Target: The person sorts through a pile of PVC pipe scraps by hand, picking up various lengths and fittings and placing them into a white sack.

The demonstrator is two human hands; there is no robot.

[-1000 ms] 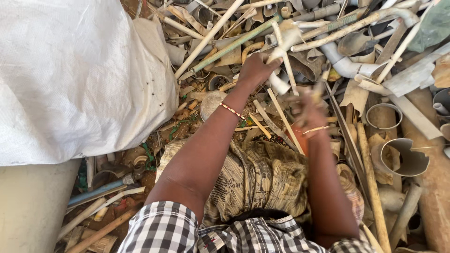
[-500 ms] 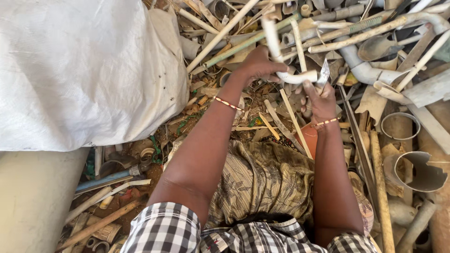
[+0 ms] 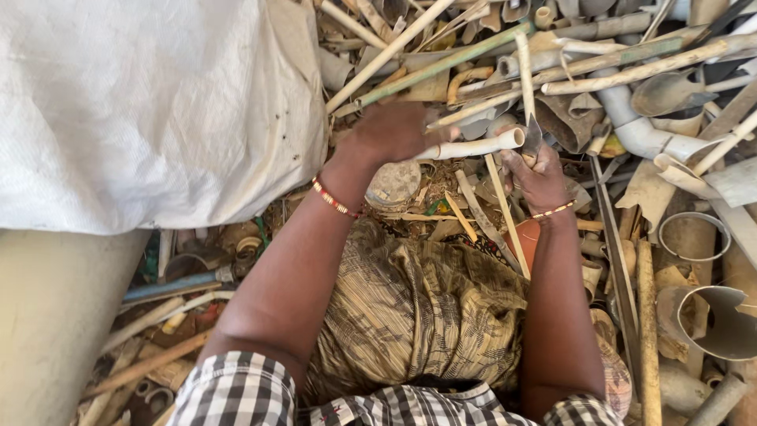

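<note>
While the left hand [image 3: 398, 130] is closed round a short off-white pipe piece [image 3: 473, 147], it holds that piece roughly level over the heap, open end pointing right, so the mouth of the tube faces the other hand. Right hand [image 3: 540, 175] is curled shut on a small dark blade-like tool [image 3: 532, 136], tip up and sitting just beside the pipe's open end; looks like a steady-one-side, work-the-other grip, though I can't tell whether the tip actually touches the rim. Both wrists carry thin beaded bracelets. Forearms reach out over a lap covered in olive patterned cloth [image 3: 418, 308], checked sleeves at the elbows, so the work stays close to the body and above the pile. Under and beyond the hands: a dense heap of scrap plastic pipe [image 3: 631, 71], long thin conduits crossing at all angles, a grey elbow fitting [image 3: 639, 130] near the right hand, cut wide pipe rings [image 3: 694, 237] further right. A big white woven sack [image 3: 142, 110] lies to the left, just beside the heap, within reach of the left arm.
</note>
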